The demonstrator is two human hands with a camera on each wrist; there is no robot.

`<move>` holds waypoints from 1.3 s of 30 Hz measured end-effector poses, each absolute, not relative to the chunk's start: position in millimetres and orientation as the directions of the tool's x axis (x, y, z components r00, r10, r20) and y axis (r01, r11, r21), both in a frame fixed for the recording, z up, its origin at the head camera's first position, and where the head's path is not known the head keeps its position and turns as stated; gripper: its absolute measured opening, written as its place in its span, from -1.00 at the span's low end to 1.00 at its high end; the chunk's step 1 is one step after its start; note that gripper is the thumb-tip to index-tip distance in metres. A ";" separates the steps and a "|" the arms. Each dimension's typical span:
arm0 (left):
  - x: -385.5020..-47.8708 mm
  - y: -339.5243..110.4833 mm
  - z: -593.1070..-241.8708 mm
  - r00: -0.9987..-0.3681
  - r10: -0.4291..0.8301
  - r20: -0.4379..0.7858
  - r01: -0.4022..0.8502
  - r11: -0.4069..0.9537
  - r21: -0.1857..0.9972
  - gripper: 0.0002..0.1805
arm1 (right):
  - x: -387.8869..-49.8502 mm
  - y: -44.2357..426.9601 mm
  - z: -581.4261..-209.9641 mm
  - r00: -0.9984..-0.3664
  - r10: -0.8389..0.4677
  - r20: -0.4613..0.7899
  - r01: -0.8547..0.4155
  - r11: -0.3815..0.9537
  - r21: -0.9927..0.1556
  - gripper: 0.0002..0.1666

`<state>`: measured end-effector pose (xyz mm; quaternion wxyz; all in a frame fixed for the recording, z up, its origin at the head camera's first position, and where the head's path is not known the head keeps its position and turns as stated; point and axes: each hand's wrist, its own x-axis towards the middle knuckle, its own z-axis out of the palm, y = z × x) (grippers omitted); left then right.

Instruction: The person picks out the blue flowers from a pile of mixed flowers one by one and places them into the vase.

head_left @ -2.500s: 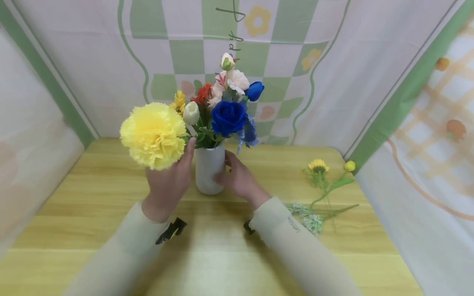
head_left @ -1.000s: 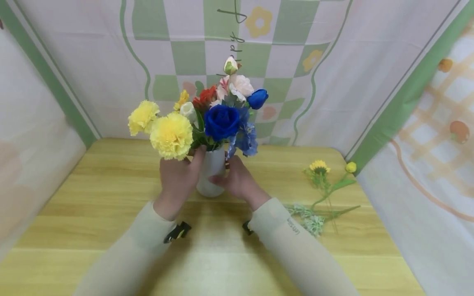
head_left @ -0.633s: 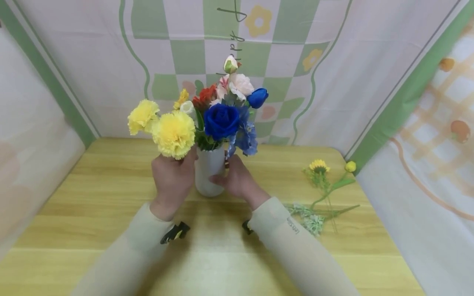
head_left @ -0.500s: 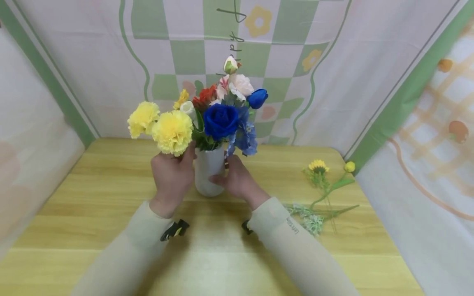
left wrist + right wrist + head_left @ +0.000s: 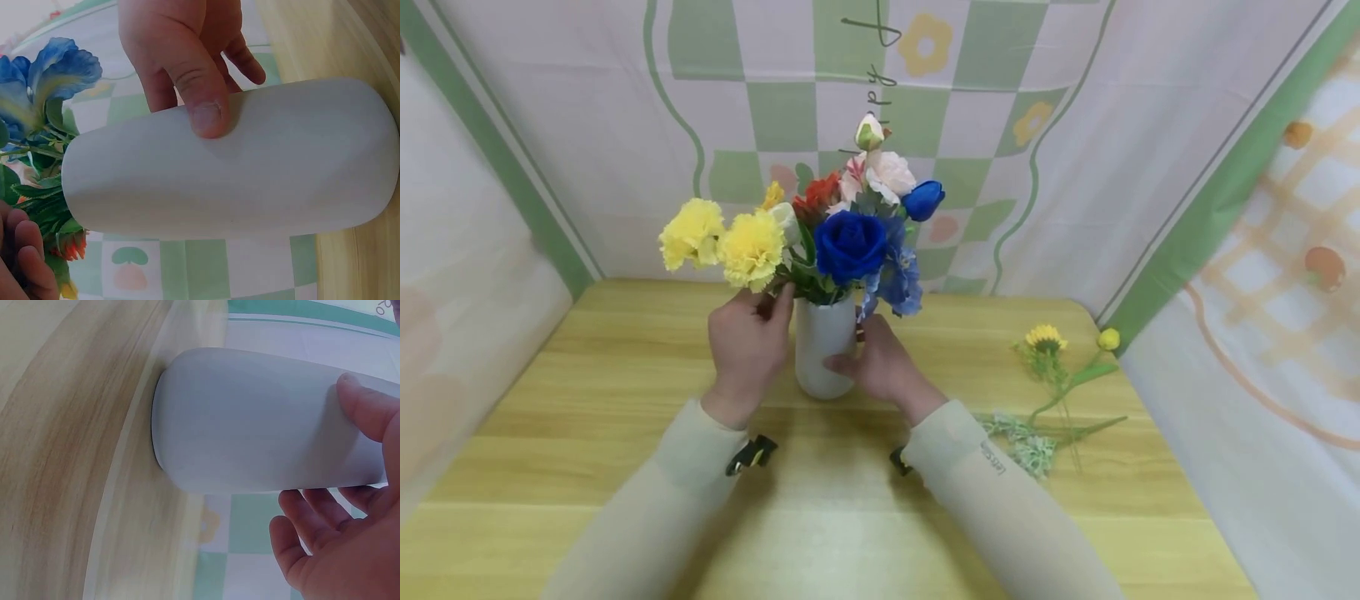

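Note:
A white vase (image 5: 824, 350) stands upright on the table, full of mixed artificial flowers. My right hand (image 5: 883, 367) grips its right side, thumb in front and fingers behind; the right wrist view shows the vase (image 5: 262, 425) between thumb and fingers. At the vase's left rim my left hand (image 5: 748, 346) pinches the stem of the yellow carnations (image 5: 752, 248), its fingers curled in the left wrist view. The stem itself is mostly hidden by the hand. A blue rose (image 5: 850, 246), a blue tulip (image 5: 923, 200), red flowers (image 5: 817, 196) and pale pink blooms (image 5: 889, 175) fill the vase.
On the right of the wooden table (image 5: 850, 533) lie a small yellow flower (image 5: 1045, 337), a yellow bud (image 5: 1108, 339) on a green stem and a pale green sprig (image 5: 1033, 454). A checked cloth (image 5: 910, 117) hangs behind the table.
The yellow carnations have come back from nearer the camera to the vase's left side, and lately shifted slightly up. My left hand has shifted its hold. The right hand stays on the vase.

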<state>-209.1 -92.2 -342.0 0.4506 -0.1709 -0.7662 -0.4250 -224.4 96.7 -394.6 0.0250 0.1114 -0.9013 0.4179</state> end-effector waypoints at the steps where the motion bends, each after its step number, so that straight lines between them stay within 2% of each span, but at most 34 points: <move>1: -208.8 -91.7 -341.8 -0.544 -0.123 0.830 0.645 0.572 0.507 -0.47 | -224.4 96.8 -394.5 -0.974 -0.180 0.138 -0.221 0.623 -0.750 -0.10; 6: -205.7 -86.4 -338.4 -0.579 -0.150 0.801 0.653 0.503 0.567 -0.46 | -224.7 97.0 -394.9 -0.975 -0.182 0.131 -0.217 0.618 -0.756 -0.10; 10: -206.2 -82.2 -333.5 -0.570 -0.184 0.801 0.655 0.488 0.577 -0.49 | -224.7 96.8 -394.5 -0.974 -0.184 0.131 -0.218 0.614 -0.759 -0.09; 15: -209.4 -81.4 -331.2 -0.539 -0.199 0.818 0.652 0.517 0.555 -0.49 | -223.7 97.1 -393.8 -0.972 -0.191 0.141 -0.230 0.619 -0.751 -0.12; 20: -212.2 -83.5 -332.7 -0.534 -0.198 0.822 0.622 0.567 0.540 -0.43 | -223.1 97.6 -393.6 -0.969 -0.191 0.158 -0.244 0.616 -0.749 -0.14; 26: -215.1 -85.5 -337.6 -0.552 -0.207 0.808 0.599 0.576 0.557 -0.54 | -222.0 96.8 -393.2 -0.974 -0.179 0.140 -0.222 0.619 -0.753 -0.13; 32: -215.2 -86.7 -337.8 -0.583 -0.202 0.787 0.590 0.561 0.581 -0.46 | -221.8 95.7 -393.7 -0.972 -0.181 0.148 -0.230 0.619 -0.751 -0.10; 37: -217.2 -87.6 -337.2 -0.602 -0.185 0.777 0.577 0.571 0.583 -0.53 | -221.1 94.9 -393.2 -0.970 -0.186 0.153 -0.237 0.623 -0.746 -0.11; 39: -217.9 -87.9 -336.4 -0.602 -0.180 0.778 0.577 0.575 0.580 -0.62 | -221.2 95.1 -392.8 -0.968 -0.200 0.149 -0.244 0.628 -0.739 -0.12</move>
